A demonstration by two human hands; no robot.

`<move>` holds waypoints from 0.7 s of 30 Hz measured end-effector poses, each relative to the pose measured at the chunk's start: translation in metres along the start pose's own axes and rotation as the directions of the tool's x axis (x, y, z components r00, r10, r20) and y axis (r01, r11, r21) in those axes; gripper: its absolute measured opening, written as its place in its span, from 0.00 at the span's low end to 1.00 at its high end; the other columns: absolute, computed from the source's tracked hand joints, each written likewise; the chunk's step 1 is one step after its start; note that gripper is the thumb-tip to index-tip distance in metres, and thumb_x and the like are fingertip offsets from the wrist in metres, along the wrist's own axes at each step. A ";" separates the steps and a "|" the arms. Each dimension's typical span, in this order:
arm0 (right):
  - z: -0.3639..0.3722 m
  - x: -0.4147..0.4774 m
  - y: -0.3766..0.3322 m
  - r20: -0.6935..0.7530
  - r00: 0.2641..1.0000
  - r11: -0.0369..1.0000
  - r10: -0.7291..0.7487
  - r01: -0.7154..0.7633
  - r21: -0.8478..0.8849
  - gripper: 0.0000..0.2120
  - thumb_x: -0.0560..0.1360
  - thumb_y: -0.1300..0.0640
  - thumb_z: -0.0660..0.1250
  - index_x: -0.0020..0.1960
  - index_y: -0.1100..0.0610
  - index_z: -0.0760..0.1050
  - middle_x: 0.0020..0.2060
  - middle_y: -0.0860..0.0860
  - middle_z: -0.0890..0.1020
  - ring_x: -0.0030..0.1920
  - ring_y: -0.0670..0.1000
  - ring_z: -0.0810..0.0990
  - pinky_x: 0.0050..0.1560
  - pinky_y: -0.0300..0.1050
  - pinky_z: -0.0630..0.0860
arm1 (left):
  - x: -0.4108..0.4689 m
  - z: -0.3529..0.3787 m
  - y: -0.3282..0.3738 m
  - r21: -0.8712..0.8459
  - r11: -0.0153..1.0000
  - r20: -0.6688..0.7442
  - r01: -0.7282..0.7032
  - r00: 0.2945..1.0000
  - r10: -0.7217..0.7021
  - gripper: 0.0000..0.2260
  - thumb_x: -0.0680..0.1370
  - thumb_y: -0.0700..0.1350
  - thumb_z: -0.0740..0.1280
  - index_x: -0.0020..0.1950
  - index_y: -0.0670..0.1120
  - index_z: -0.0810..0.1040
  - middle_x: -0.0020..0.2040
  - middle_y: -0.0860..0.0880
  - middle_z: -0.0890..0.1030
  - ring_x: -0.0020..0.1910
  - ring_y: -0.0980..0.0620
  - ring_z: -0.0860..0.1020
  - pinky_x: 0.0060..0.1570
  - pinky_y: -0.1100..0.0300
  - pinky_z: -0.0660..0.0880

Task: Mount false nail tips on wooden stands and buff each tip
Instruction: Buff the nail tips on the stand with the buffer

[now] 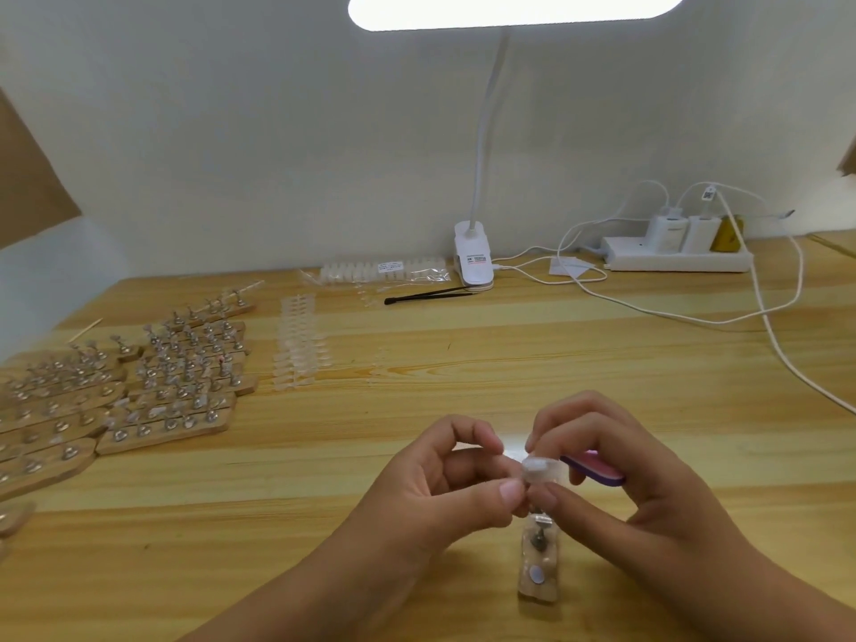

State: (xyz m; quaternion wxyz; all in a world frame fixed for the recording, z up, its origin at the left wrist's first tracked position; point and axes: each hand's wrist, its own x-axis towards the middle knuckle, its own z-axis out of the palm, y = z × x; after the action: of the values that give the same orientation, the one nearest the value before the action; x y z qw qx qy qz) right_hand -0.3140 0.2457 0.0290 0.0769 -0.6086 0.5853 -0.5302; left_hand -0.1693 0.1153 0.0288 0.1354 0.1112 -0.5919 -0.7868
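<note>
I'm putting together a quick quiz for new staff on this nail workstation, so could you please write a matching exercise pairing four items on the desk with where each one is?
Items:
1. nail tip
2. buffer
3. wooden stands
4. power strip

Places:
A. far right of the desk, by the wall
B. grouped at the left side of the desk
C. pinched between the fingertips of both hands
D. tucked in the right hand, behind the tip

Pairs: 1-C, 2-D, 3-B, 4-A. The left hand holds nothing besides the tip.
</note>
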 end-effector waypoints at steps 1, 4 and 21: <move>-0.001 0.000 0.000 -0.014 1.000 1.000 -0.009 0.008 -0.029 0.03 0.75 0.48 0.68 0.48 0.45 0.77 0.48 0.44 0.77 0.50 0.50 0.78 0.47 0.34 0.72 | 0.000 -0.001 0.001 -0.011 1.000 0.020 0.026 0.999 -0.026 0.10 0.68 0.46 0.77 0.48 0.54 0.82 0.44 0.49 0.83 0.41 0.54 0.81 0.44 0.66 0.76; -0.006 -0.001 0.000 -0.028 0.999 0.993 -0.028 0.025 -0.118 0.02 0.75 0.47 0.67 0.47 0.44 0.76 0.48 0.43 0.77 0.52 0.51 0.78 0.46 0.36 0.72 | 0.001 -0.002 0.003 0.074 0.995 0.049 0.059 0.997 -0.063 0.17 0.66 0.59 0.77 0.51 0.53 0.84 0.43 0.52 0.83 0.37 0.58 0.77 0.39 0.68 0.74; -0.013 -0.008 0.002 0.025 0.992 0.986 0.126 -0.128 0.106 0.19 0.73 0.49 0.54 0.61 0.41 0.74 0.59 0.45 0.78 0.56 0.47 0.78 0.54 0.34 0.73 | 0.004 -0.003 0.004 -0.020 0.987 0.005 0.162 0.987 -0.162 0.12 0.67 0.51 0.76 0.45 0.45 0.85 0.33 0.52 0.74 0.30 0.59 0.70 0.28 0.70 0.68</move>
State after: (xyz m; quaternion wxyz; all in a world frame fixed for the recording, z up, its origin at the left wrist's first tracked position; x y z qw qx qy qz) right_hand -0.3224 0.2577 0.0289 0.1484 -0.5697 0.5929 -0.5495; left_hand -0.1718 0.1106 0.0320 0.0714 0.1562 -0.5731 -0.8013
